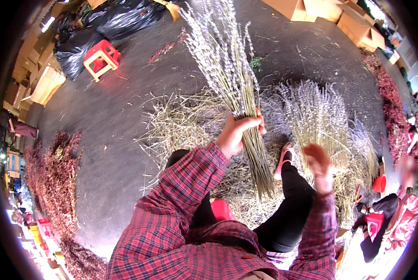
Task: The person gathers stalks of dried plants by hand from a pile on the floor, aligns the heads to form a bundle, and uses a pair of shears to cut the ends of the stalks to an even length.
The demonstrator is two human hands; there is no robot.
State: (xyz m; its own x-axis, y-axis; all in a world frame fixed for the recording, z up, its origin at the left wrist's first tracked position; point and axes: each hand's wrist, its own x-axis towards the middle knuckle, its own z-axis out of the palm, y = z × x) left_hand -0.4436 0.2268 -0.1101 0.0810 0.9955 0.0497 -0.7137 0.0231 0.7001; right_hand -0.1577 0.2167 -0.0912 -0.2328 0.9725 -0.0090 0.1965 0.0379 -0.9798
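Note:
My left hand is closed around the stems of a bunch of dried lavender. Its flower heads point away from me and the cut stem ends hang towards my lap. My right hand is raised at the right, blurred, with no stem visible in it; its fingers look partly curled. Below and beyond it lies a large heap of lavender, heads away from me. Loose stems and straw-like litter cover the floor around my feet.
A red plastic stool stands by black plastic bags at upper left. Cardboard boxes line the upper right. Reddish dried plants lie at left, more at right. Another person sits at lower right.

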